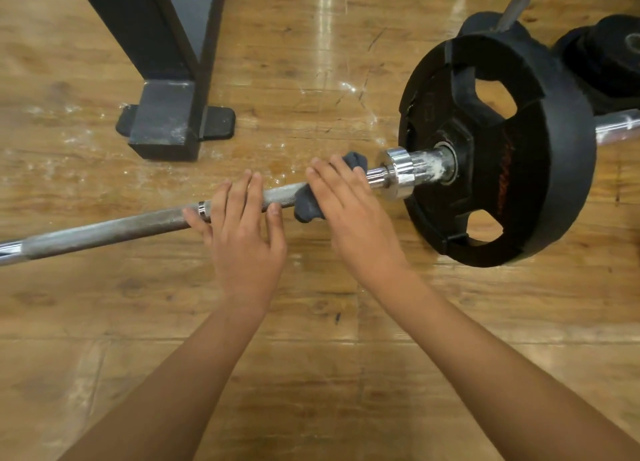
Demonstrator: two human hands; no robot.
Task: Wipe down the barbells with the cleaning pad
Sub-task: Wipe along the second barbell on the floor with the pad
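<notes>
A steel barbell [114, 230] lies across the wooden floor, its knurled shaft running from the left edge up to a chrome collar [398, 176]. A black weight plate [540, 169] sits on its sleeve, which is smeared with white chalk. My left hand [242, 242] rests on the shaft with its fingers laid straight across it. Just to its right, my right hand [349, 214] grips a dark grey cleaning pad [306, 209] folded round the bar, close to the collar. Most of the pad is hidden under my fingers.
A black rack foot [166, 121] stands on the floor beyond the bar at the upper left. More black plates [602, 55] and another bar [616, 126] lie behind the loaded plate at the upper right. White chalk dust marks the floor [311, 322].
</notes>
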